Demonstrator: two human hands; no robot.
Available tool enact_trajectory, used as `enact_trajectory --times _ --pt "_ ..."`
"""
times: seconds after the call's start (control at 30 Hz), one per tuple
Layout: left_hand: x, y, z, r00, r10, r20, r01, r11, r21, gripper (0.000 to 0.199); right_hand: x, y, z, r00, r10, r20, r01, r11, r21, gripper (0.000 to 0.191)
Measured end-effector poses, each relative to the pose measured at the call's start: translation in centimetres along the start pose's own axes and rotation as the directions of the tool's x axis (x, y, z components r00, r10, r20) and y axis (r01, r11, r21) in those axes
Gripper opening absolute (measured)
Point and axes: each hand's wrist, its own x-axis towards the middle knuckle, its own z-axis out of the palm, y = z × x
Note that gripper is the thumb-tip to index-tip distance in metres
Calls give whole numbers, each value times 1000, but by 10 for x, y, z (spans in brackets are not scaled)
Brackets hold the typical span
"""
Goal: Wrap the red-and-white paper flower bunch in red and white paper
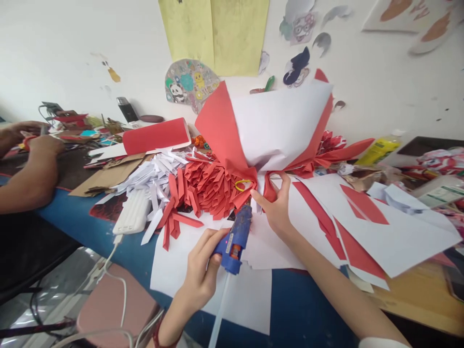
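Note:
My left hand [205,268] is wrapped round a blue hot glue gun [236,241], whose nozzle points up at the gathered base of a red and white paper bouquet wrap [279,121]. A long translucent glue stick [219,309] trails from the gun's back end. At the wrap's gathered neck, my right hand [275,203] pinches the red paper between thumb and fingers. A yellow ring-shaped piece [242,185] shows just left of the right thumb. Beside the wrap lies a heap of folded red paper strips [206,188].
White folded strips [155,174] and a white power bank [133,212] with a cable lie to the left. Red and white sheets [380,222] cover the right side. A red paper roll [156,137] and a yellow bottle [380,147] stand farther back. Another person's arm [36,179] is at far left.

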Motion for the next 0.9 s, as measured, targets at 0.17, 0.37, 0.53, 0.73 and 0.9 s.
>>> enact_trajectory --times 0.17,0.37,0.53,0.73,0.9 --pt "8 2 6 1000 -22 -8 22 999 25 38 -2 -1 -3 998 47 40 -50 995 80 75" --pt "11 1 11 999 -18 -28 18 1000 11 39 -5 -6 -4 992 92 88 -100 991 90 79" --pt "13 0 14 998 -54 -29 55 998 15 39 -8 -6 -4 991 83 100 -90 994 63 83" --pt "15 -1 15 997 -72 -39 73 997 28 39 -10 -3 -4 992 85 92 -91 994 67 87" --pt "16 0 15 997 -70 -21 70 997 33 37 -10 -4 -3 994 63 94 -73 992 107 92"
